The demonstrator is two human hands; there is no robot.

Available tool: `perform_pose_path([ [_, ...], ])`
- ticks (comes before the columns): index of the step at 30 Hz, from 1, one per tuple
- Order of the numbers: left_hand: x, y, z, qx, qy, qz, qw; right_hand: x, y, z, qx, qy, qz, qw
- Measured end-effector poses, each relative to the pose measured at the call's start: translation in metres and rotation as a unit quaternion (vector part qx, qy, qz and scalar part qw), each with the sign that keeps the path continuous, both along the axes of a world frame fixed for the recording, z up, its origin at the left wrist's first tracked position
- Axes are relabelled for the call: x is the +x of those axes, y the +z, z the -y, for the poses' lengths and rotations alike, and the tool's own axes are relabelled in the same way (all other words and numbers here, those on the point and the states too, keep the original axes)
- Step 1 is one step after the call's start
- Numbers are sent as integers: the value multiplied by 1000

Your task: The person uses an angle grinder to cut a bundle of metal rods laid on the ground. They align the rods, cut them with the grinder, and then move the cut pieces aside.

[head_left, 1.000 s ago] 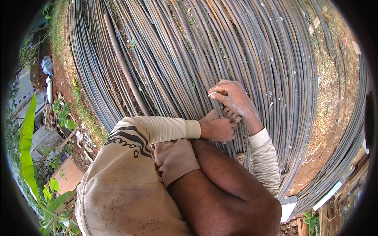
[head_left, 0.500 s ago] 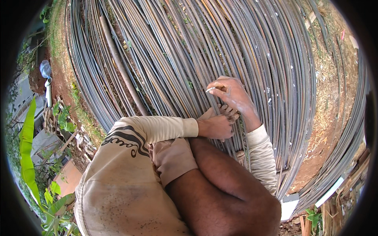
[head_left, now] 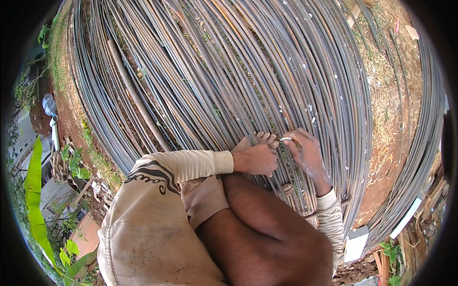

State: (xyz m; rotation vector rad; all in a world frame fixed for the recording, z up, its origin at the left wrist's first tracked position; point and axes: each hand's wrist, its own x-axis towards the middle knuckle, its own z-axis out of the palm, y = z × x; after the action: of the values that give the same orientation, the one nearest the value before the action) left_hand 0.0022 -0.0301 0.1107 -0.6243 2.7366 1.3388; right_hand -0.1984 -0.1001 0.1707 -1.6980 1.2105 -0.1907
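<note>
A small white stick (head_left: 286,138) is lying between the thumb and fingers of the right hand (head_left: 307,155), which is clamping it in a pinch above the steel rods (head_left: 234,81), just beside the toes (head_left: 267,137) of one bare foot; whether its tip is touching a rod, I cannot tell. The left hand (head_left: 256,159) is resting low over the rods directly behind those toes, presenting its back; its fingertips are hiding underneath, so I cannot tell whether it is gripping anything. A second set of toes (head_left: 286,188) is showing nearer the body, beneath the bent leg (head_left: 267,209). The person is crouching over the rods and is wearing a beige long-sleeved top (head_left: 150,229) with dark printing and stains. The rods are running side by side in a broad layer, some bearing rust and small white flecks. To the left, a thicker brown pole (head_left: 132,90) is lying along them. To the right, a strip of dry grass and soil (head_left: 384,138) is separating the layer from another bundle of rods (head_left: 427,109), and a white block (head_left: 356,244) is sitting near their lower ends. At far left, a large green leaf (head_left: 34,200) is standing upright.
</note>
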Motion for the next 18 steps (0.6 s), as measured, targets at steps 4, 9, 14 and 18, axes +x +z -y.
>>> perform_pose_path([
  [4, -5, 7, 7, 27, 6, -6, 1000, -48, 34, -15, 30, -61, -57, 996],
  [9, -31, 51, 37, 1, 2, -33, 999, -147, 76, -82, 140, -109, -173, 969],
  [14, -84, 91, 80, -93, -22, -128, 987, -215, 89, -203, 214, -376, -95, 897],
  [18, -104, 108, 103, -92, -58, -88, 990, -272, 53, -309, 191, -476, -95, 853],
])
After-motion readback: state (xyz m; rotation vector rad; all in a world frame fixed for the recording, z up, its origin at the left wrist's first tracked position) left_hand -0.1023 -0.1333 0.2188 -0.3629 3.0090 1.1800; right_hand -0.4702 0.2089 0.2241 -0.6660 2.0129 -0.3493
